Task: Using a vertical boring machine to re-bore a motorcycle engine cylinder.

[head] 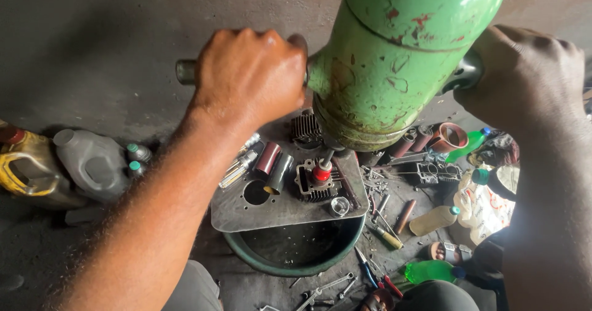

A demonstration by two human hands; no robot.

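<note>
Left hand (pixel 246 77) clamped on bar (pixel 185 71), right hand (pixel 524 77) on opposite end; green cylinder (pixel 394 58) between. Keep grips even, cylinder level above plate (pixel 246 215).

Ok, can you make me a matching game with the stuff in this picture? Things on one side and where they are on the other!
Things:
1. green cylinder
2. grey jug
3. dark round basin
4. red-capped part

Places:
A. under the front edge of the metal plate
B. on the floor at the left, beside a yellow jug
C. between the left hand and the right hand, each closed on a side handle
D. on top of the metal plate

Pairs: 1-C, 2-B, 3-A, 4-D
</note>
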